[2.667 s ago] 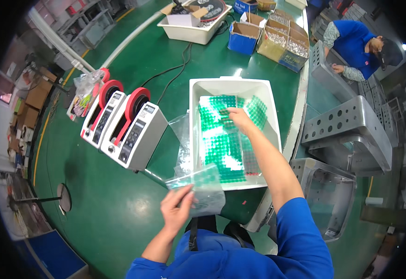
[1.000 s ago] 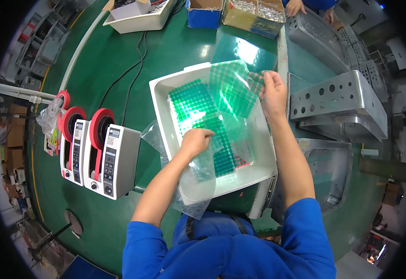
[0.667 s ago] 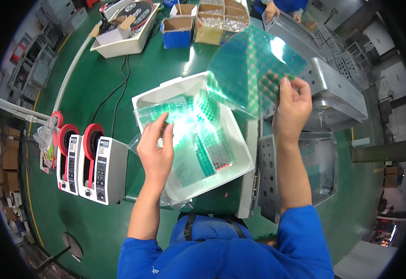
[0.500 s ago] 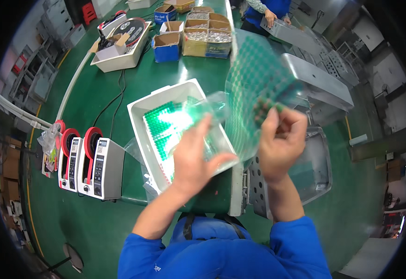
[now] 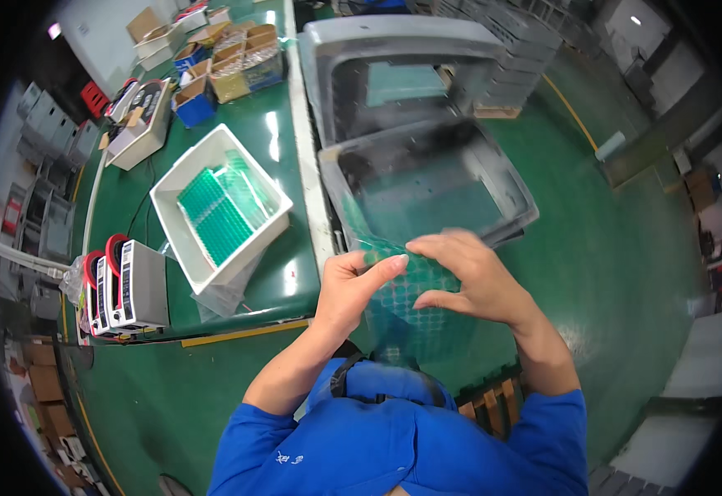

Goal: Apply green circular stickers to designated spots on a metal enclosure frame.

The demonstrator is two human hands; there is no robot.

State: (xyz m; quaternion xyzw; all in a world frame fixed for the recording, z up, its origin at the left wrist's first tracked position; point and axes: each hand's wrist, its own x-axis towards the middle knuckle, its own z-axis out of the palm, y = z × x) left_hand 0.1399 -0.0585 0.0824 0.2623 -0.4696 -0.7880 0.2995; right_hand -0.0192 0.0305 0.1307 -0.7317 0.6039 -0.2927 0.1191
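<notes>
A thin see-through green sheet with rows of round dots [image 5: 401, 307] hangs in front of my body, just off the table's edge. My left hand [image 5: 349, 289] pinches its upper edge between thumb and fingers. At that same edge, my right hand [image 5: 481, 277] has its fingertips by the sheet, with thumb and fingers spread apart. The sheet's lower part is blurred and hangs over my lap. On the table to the left, a white plastic bin [image 5: 181, 178] holds green dotted sheets [image 5: 216, 217] and clear film.
Beyond my hands stands a grey open crate [image 5: 510, 186], with another grey crate [image 5: 320, 70] behind it. Two white tape dispensers [image 5: 142, 285] with red wheels sit at the green table's [image 5: 286, 273] near left. Cardboard boxes of small parts [image 5: 249, 66] stand farther back.
My view has turned right toward the grey crates. The sheet has come down and nearer my body. My left hand has left the bin and now grips the sheet; my right hand's fingers have spread.
</notes>
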